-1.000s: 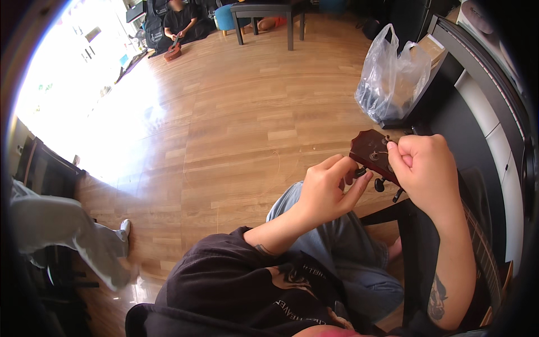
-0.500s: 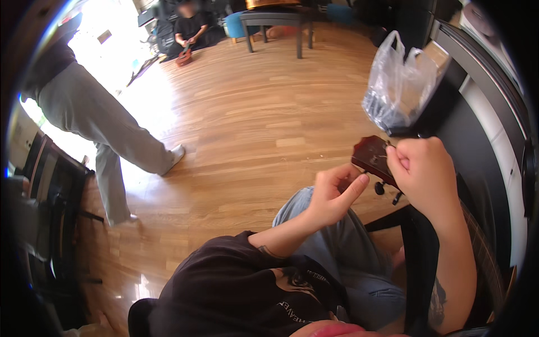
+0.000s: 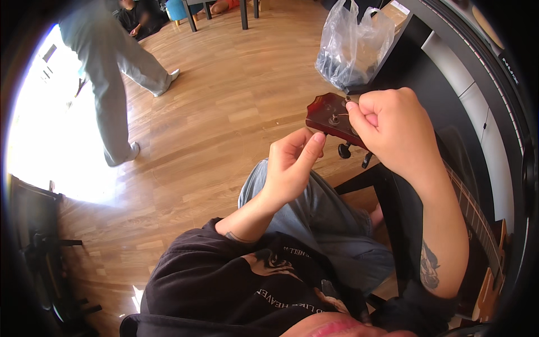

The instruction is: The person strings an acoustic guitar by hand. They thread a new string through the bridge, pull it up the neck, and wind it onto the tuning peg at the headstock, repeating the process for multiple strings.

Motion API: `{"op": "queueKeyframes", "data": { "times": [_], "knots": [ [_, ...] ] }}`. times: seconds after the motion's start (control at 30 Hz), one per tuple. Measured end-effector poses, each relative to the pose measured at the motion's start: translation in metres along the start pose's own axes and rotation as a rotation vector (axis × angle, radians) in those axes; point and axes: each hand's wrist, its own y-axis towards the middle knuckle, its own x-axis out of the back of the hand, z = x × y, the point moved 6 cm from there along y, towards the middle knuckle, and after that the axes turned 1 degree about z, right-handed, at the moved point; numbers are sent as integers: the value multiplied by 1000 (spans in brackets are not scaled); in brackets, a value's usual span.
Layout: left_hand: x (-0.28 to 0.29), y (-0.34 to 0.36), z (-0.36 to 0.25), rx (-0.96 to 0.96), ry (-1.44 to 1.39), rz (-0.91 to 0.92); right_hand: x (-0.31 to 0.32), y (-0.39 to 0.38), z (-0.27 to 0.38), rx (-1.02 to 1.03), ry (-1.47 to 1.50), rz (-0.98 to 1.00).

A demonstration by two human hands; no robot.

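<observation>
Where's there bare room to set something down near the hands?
The wood floor looks mostly bare between the striding person's legs and the plastic bag. It's crowded around the instrument's head, with the left hand and right hand close about it.

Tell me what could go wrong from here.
The thin string might slip from the right hand and loosen at its post. The left hand, pinching at the near edge of the headstock, could slip too and perhaps bump the black tuning peg beside it.
</observation>
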Motion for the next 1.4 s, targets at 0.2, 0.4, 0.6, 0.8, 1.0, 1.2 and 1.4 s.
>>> {"op": "queueKeyframes", "data": {
  "times": [0.2, 0.4, 0.6, 0.8, 1.0, 1.2, 1.4],
  "knots": [
    [-18, -1, 4, 300, -673, 221, -2, 3, 0, -25, -25, 44],
    [-28, -4, 10, 371, -789, 318, 0, 2, 0, -15, -8, 25],
    [-1, 5, -8, -107, 90, 24, -2, 2, -1, -3, -12, 30],
    [-33, -13, 11, 424, -1142, 382, 1, 1, 2, 38, -21, -1],
    [10, -1, -13, -95, -141, -81, 3, 2, 0, -5, -38, 32],
    [-7, 4, -14, -13, -309, 40, 4, 2, -2, 16, -56, 27],
    [-45, -27, 11, 414, -770, 277, 3, 3, -1, 33, -36, 20]
  ]
}}
